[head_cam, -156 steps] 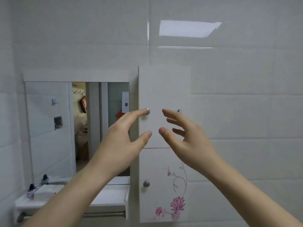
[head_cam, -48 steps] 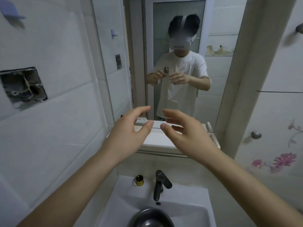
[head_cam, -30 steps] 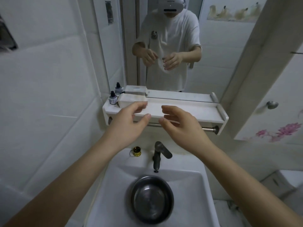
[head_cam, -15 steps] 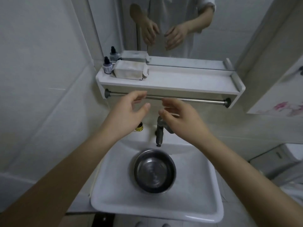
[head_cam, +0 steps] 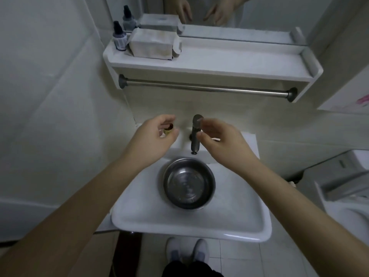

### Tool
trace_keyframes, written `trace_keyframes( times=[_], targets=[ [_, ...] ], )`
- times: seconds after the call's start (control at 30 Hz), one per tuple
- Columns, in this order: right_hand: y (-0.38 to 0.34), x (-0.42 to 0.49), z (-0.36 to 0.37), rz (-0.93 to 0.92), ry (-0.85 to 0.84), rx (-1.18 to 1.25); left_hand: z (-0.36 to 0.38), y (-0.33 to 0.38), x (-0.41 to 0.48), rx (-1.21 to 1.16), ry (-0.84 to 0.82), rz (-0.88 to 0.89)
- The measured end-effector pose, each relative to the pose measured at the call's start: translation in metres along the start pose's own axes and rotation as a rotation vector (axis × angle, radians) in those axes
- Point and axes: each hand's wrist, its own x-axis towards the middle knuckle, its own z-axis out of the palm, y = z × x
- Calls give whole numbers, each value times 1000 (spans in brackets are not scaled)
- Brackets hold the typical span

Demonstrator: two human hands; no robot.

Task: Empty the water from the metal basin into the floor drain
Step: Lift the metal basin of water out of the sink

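Zero steps done: metal basin (head_cam: 188, 182) not yet lifted, nothing poured; the whole task is left (grasp, carry, tip out).
Floor drain: not in view; only pale floor tiles (head_cam: 239, 260) show near the shoes (head_cam: 187, 250), so the pour site has to be found first.
Sink (head_cam: 139, 212): white, wall-hung, centre of scene; holds the basin in its bowl.
Shelf (head_cam: 219, 62): white, on the far wall above the sink, with a towel rail (head_cam: 205, 88) under it.
Left hand (head_cam: 151, 140): over the far left of the sink, fingers loosely bent, holding nothing, clear of the basin.
Right hand (head_cam: 221, 142): over the far right of the sink, just beside the tap (head_cam: 195, 136), fingers loosely bent, holding nothing; fingertips blurred, so I cannot tell whether they touch the tap.
Hand spacing: apart, with the tap between them.
Basin position: upright in the sink bowl, directly on the near side of the tap spout, right of the sink's centre.
Basin look: round, shallow, dull steel, plain thin rim, no handles. Ring-shaped reflections on the bottom suggest shallow water; depth cannot be read.
Handling note (judgement): a grip on opposite rims and a level carry would limit slosh.
Gold cap (head_cam: 168, 129): small, seen between left thumb and fingers; seemingly on the sink deck, not held.
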Motion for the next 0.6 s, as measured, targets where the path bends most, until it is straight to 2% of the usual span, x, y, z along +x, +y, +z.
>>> trace_keyframes(
  times=[0.6],
  targets=[
    [86,-12,47,246,-136,-27,58,-85,-18,14,-108,-214]
  ],
)
